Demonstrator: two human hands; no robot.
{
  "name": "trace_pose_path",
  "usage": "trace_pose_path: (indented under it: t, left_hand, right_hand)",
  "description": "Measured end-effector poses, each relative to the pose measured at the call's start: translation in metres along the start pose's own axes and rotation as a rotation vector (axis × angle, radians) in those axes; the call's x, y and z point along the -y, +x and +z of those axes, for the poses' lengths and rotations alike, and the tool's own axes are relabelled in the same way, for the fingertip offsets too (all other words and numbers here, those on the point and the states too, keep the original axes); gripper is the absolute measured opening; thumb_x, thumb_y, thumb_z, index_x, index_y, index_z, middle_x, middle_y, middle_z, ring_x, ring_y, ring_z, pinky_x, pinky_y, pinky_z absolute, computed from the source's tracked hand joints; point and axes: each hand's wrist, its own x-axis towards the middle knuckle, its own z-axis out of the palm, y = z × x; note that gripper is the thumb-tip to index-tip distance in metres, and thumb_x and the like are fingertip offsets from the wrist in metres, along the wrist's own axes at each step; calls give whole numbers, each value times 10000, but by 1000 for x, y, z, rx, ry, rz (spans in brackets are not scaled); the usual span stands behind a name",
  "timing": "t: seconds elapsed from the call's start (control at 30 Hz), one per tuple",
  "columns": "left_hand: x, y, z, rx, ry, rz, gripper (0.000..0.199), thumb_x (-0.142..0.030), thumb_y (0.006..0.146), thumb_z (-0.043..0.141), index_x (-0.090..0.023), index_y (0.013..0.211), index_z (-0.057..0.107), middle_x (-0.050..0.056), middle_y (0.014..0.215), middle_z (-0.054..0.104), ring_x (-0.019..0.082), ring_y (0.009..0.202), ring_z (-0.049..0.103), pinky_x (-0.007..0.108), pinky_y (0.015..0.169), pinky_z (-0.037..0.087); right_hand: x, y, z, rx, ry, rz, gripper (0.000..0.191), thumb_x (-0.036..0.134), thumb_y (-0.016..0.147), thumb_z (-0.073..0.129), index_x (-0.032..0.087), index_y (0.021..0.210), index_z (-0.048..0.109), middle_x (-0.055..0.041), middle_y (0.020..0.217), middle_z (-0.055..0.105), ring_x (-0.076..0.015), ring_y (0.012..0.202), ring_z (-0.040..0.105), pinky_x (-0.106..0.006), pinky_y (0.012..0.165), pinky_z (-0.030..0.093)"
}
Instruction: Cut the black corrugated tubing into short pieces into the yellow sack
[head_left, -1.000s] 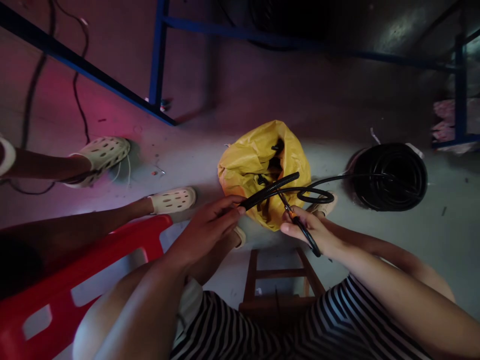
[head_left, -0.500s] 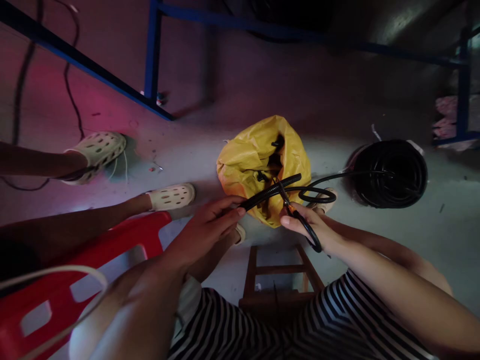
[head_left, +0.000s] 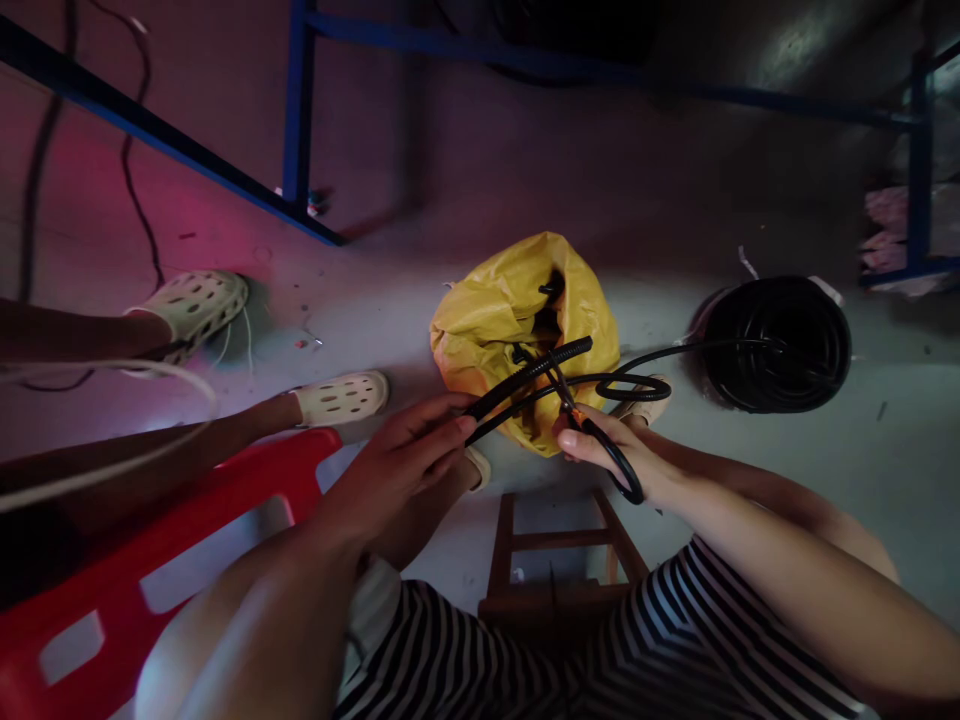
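My left hand is closed on black corrugated tubing, whose upper length ends over the yellow sack. My right hand grips black-handled scissors with orange near the pivot. Their blades cross the tubing above the sack; whether they touch it is unclear. From there the thinner tubing loops beside my right hand and runs right to a black coil on the floor. Dark pieces show inside the sack's opening.
A red plastic stool stands at the lower left, near another person's legs and light clogs. Blue metal framing crosses the top. A wooden stool is below the sack.
My left hand has shifted slightly left with the tubing, and the two lengths of tubing are farther apart. A pale cord at the left has moved upward.
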Motion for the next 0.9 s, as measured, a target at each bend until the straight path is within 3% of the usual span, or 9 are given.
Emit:
trace_pose_path:
  t: [0.2,0.7,0.9]
  left_hand:
    - [-7,-5,0,-8,-63,-34,414,-474,716,805,-209,1029,750,-61,595,424,73,497,349,180,441,232]
    - [-10,-7,1,3,-6,-48,431,-507,710,809,-208,1017,759,-62,576,407,87,508,354,187,445,270]
    - [0,-2,-3,31,23,-21,437,-496,735,799,-205,1056,744,-62,572,434,90,495,384,192,437,282]
  right_hand:
    - [-6,4,-5,-23,-23,-76,506,708,930,610,207,887,550,3,847,516,-178,816,477,-312,762,361]
    - [-1,3,-5,-13,-54,-75,524,725,918,615,204,907,563,-2,846,518,-178,816,473,-306,745,361]
    - [5,1,-6,-19,-99,-74,534,733,918,605,201,894,566,-9,857,527,-180,830,486,-300,749,385]
